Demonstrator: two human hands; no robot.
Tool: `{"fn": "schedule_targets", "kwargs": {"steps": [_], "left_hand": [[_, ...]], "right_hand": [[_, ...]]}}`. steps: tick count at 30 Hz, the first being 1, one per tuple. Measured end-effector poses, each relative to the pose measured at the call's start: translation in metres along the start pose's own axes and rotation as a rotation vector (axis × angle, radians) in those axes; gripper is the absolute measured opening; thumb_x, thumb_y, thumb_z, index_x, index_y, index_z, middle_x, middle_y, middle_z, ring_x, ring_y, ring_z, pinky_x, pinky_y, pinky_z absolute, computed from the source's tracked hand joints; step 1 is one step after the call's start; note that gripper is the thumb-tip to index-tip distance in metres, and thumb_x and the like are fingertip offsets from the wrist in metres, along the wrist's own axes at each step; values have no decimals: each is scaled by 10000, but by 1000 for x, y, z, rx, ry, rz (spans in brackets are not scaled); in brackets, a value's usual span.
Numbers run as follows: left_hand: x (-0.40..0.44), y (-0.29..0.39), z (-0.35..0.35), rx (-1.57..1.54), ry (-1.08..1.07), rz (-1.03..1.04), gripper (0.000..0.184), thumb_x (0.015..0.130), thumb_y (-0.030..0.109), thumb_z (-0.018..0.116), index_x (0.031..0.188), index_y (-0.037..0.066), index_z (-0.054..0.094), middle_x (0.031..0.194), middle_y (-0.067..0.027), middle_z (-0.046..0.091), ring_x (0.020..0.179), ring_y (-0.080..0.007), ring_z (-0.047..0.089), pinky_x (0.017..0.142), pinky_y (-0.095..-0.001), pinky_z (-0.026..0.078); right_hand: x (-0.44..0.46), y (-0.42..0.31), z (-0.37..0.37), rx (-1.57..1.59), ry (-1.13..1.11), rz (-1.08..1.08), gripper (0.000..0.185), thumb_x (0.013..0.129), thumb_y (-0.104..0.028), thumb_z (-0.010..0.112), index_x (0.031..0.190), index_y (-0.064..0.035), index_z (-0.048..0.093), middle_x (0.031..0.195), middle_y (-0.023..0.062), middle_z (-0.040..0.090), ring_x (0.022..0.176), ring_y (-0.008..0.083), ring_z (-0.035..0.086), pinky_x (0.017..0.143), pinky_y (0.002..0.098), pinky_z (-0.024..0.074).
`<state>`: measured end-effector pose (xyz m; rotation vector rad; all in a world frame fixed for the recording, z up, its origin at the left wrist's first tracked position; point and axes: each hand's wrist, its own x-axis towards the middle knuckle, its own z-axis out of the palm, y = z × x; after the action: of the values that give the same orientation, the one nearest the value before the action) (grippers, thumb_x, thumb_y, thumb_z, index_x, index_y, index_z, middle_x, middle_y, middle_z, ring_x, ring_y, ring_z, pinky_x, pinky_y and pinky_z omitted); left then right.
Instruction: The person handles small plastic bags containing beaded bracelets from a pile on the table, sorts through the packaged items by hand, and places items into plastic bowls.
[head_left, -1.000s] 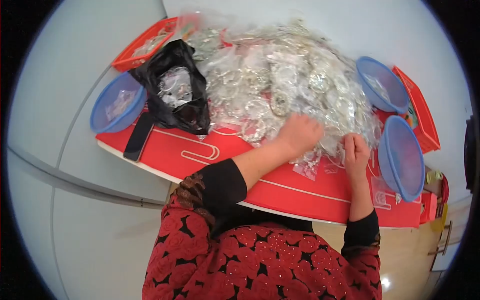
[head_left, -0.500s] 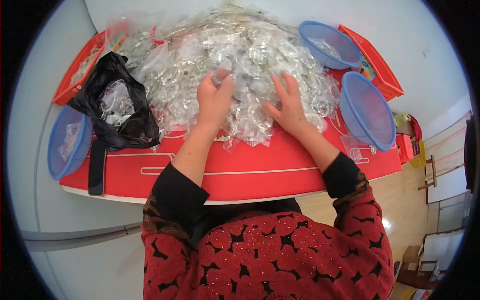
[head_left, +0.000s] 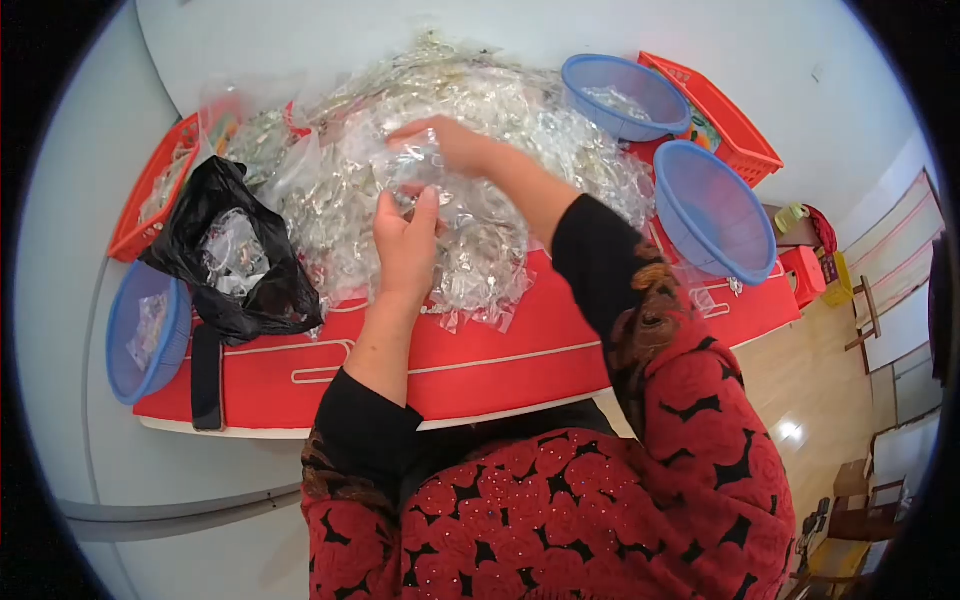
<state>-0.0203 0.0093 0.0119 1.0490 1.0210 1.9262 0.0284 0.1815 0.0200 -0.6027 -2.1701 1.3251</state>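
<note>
Clear bag (head_left: 418,162) at 11 o'clock, between my left hand (head_left: 405,245) and right hand (head_left: 455,146). Can't tell if either grip pinches.

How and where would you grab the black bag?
I'd bunch the black bag's upper rim, coming from above. Its mouth gapes upward around clear packets, the film looks thin and slack, and a blue basket crowds its left side, so a gathered rim should hold better than a side pinch.
</note>
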Motion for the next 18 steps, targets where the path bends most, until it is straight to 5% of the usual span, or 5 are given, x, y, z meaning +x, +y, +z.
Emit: {"fn": "schedule_targets", "kwargs": {"steps": [4, 10, 18], "left_hand": [[-4, -3, 0, -97, -101, -73, 140, 770, 90, 576, 865, 55, 479, 686, 9, 506, 522, -48, 443, 458, -196, 359], [-8, -10, 3, 10, -186, -160, 234, 765, 95, 598, 968, 46, 491, 714, 16, 527, 554, -47, 459, 479, -180, 364], [-13, -14, 10, 110, -272, -156, 428, 716, 67, 631, 1081, -54, 443, 835, -77, 560, 633, -82, 520, 530, -203, 439]], "right_hand": [[-61, -90, -29, -19, 16, 312, 319, 815, -247, 502, 1070, -61, 547, 1062, 57, 536, 943, 173, 490, 765, 359, 446], [-134, -62, -20, 188, 308, 167, 267, 835, -270, 504, 919, -25, 568, 743, 2, 513, 602, 66, 454, 483, 201, 346], [-169, -40, 0, 370, 402, 131, 178, 787, -190, 568, 679, -58, 517, 536, -28, 440, 466, 48, 377, 419, 197, 275]]}}
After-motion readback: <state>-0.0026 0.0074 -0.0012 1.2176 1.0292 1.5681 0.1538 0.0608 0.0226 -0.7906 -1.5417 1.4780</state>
